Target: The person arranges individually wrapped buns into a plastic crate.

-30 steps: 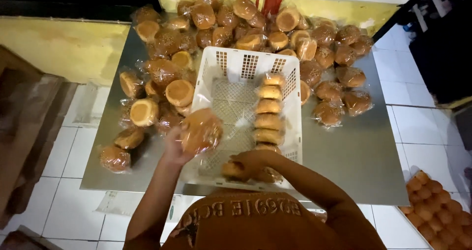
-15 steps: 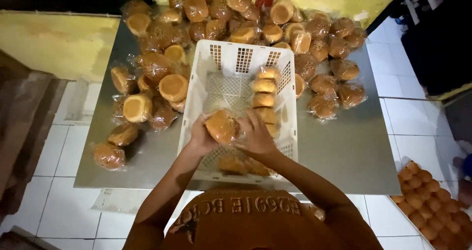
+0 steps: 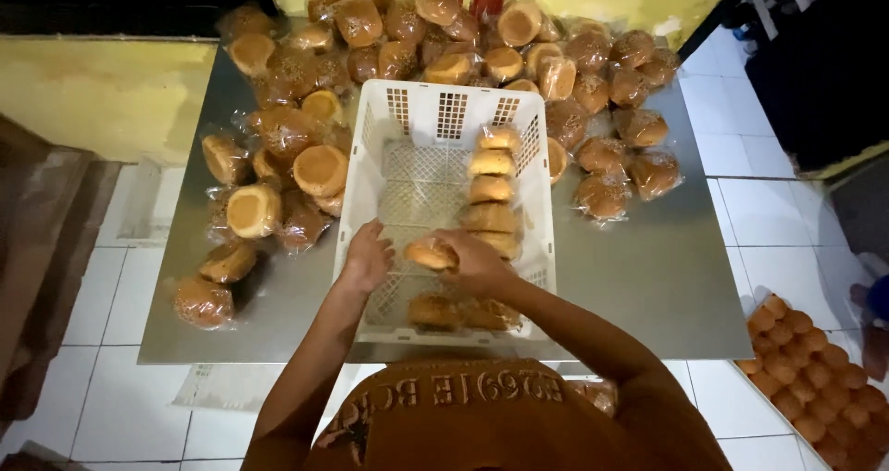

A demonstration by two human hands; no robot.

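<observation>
A white plastic crate (image 3: 435,110) sits on a steel table (image 3: 648,276). A row of wrapped buns (image 3: 489,189) lines its right side, and more lie at its near end. My right hand (image 3: 477,258) holds a wrapped bun (image 3: 430,253) low inside the crate, next to that row. My left hand (image 3: 368,258) rests with loose fingers on the crate's left wall, just beside the bun, holding nothing.
Heaps of wrapped buns (image 3: 287,156) cover the table left of the crate, behind it and to its right (image 3: 611,156). A tray of unwrapped buns (image 3: 815,378) stands on the tiled floor at the lower right. A yellow wall runs behind the table.
The bun, first lifted in my left hand over the crate's left side, went to both hands and now sits in my right hand, lower in the crate. My left hand has let go.
</observation>
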